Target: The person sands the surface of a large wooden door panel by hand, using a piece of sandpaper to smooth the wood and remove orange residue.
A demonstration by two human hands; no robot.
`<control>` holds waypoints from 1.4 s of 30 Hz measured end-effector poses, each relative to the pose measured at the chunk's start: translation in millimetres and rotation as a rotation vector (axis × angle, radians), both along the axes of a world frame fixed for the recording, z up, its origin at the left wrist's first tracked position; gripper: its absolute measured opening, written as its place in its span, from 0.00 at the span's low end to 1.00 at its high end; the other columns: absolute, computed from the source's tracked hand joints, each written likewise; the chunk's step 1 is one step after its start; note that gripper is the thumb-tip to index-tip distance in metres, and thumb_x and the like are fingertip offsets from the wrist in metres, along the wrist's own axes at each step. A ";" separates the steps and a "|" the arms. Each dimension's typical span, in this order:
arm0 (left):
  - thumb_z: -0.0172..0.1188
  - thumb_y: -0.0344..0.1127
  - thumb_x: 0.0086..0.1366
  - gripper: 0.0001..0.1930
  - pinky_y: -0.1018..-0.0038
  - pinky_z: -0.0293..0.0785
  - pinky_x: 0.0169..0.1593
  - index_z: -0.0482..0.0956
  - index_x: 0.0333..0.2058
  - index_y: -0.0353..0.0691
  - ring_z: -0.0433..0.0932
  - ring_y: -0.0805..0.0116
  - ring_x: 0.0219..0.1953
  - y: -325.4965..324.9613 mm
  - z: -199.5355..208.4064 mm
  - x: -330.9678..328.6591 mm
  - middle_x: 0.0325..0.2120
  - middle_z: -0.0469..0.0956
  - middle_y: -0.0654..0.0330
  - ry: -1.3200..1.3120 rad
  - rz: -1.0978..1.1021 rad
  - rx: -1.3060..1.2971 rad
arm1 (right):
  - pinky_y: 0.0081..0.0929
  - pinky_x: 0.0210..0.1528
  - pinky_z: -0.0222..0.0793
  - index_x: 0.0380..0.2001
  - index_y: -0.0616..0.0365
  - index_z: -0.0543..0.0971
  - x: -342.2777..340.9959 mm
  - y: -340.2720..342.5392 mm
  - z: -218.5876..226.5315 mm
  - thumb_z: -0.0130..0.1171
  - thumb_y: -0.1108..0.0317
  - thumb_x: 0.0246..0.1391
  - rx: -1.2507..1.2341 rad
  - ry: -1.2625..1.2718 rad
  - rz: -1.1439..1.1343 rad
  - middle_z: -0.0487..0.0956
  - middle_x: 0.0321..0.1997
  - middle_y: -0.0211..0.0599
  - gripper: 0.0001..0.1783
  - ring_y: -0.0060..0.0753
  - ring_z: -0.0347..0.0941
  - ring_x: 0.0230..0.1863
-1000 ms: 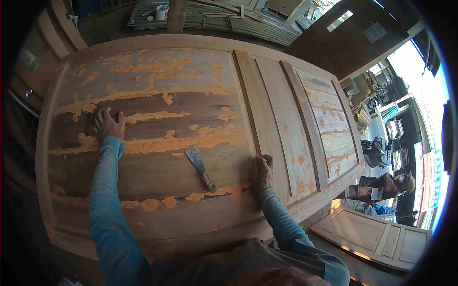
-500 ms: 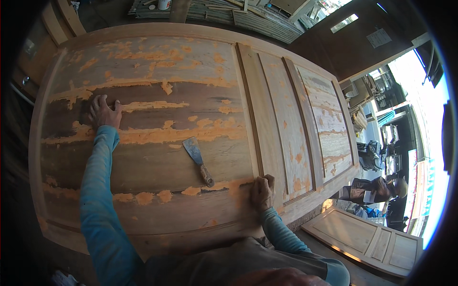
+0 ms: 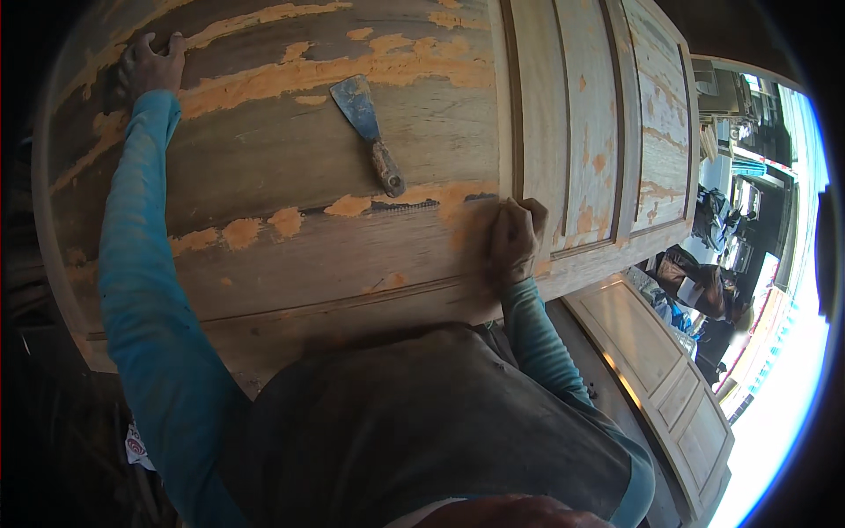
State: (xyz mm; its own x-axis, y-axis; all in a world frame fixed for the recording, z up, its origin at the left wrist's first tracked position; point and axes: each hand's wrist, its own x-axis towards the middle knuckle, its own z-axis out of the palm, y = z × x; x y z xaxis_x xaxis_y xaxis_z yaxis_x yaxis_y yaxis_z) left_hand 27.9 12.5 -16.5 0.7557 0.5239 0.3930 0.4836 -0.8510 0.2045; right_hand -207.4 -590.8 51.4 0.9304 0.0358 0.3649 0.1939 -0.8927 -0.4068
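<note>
A large wooden door [image 3: 290, 167] lies flat in front of me, streaked with patches of orange filler [image 3: 334, 70]. My left hand [image 3: 150, 66] rests flat on it at the far upper left, fingers spread, arm stretched out in a blue sleeve. My right hand [image 3: 515, 238] presses on the door near its lower edge, fingers curled, over a smeared orange patch beside a raised moulding [image 3: 506, 106]. Whatever is under that hand is hidden. A putty knife [image 3: 365, 123] with a wooden handle lies loose on the door between my hands, touched by neither.
A second panelled door [image 3: 669, 378] lies lower down at the right. Beyond it, another person [image 3: 704, 295] is bent over near the bright open side of the workshop. My own grey-clad torso [image 3: 422, 422] fills the lower middle.
My head has dropped closer to the door. My right hand has slid right along the lower filler line to the moulding. My left hand and the putty knife stay where they were.
</note>
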 end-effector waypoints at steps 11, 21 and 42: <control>0.53 0.69 0.58 0.38 0.48 0.51 0.69 0.69 0.63 0.56 0.58 0.46 0.69 19.6 -1.0 -2.6 0.65 0.64 0.52 -0.020 -0.050 0.011 | 0.45 0.48 0.69 0.37 0.61 0.78 139.7 31.1 2.9 0.60 0.68 0.57 0.054 0.024 0.016 0.74 0.43 0.52 0.08 0.56 0.71 0.46; 0.56 0.58 0.64 0.30 0.49 0.52 0.70 0.68 0.60 0.52 0.58 0.57 0.69 -59.5 59.1 -15.5 0.65 0.62 0.62 0.146 0.062 -0.088 | 0.51 0.43 0.71 0.40 0.52 0.76 46.5 19.3 22.6 0.57 0.70 0.58 0.061 0.119 -0.146 0.72 0.46 0.47 0.06 0.57 0.73 0.46; 0.57 0.58 0.63 0.30 0.49 0.55 0.68 0.69 0.60 0.52 0.60 0.55 0.68 -56.4 61.3 -20.6 0.64 0.63 0.59 0.115 0.055 -0.058 | 0.49 0.46 0.68 0.41 0.53 0.74 -21.0 4.4 1.1 0.59 0.69 0.59 -0.046 0.047 -0.136 0.72 0.45 0.47 0.08 0.54 0.70 0.45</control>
